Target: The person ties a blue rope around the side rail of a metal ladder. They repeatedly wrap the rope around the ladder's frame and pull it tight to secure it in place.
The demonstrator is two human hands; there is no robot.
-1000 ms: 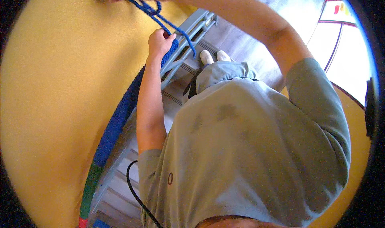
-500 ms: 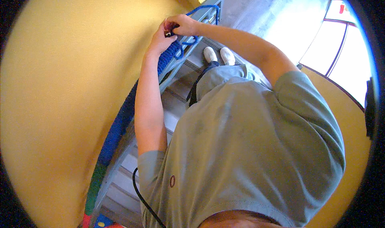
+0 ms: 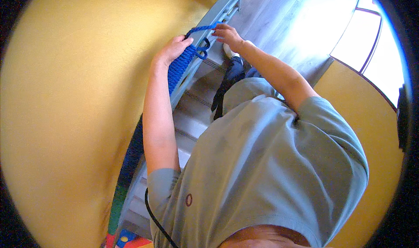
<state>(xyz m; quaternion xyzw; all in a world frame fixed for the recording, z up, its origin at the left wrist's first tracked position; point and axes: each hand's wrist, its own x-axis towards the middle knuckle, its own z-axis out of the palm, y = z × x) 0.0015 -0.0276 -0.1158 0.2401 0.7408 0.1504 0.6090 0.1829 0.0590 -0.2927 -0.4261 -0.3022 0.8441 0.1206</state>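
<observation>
Blue, thick and braided, one rope (image 3: 180,67) runs along the yellow wall (image 3: 74,95) above the stairs (image 3: 192,112). Left hand (image 3: 173,48) clenches around its bundled part; right hand (image 3: 227,33) pinches the single loose end between fingertips.

We have one view only, a head-worn fisheye looking steeply down our own chest toward the stairs (image 3: 192,112). Both hands sit far up-frame at arm's reach; edges bow toward the dark rim.

No packages, labels, signs or screens show in this view.
</observation>
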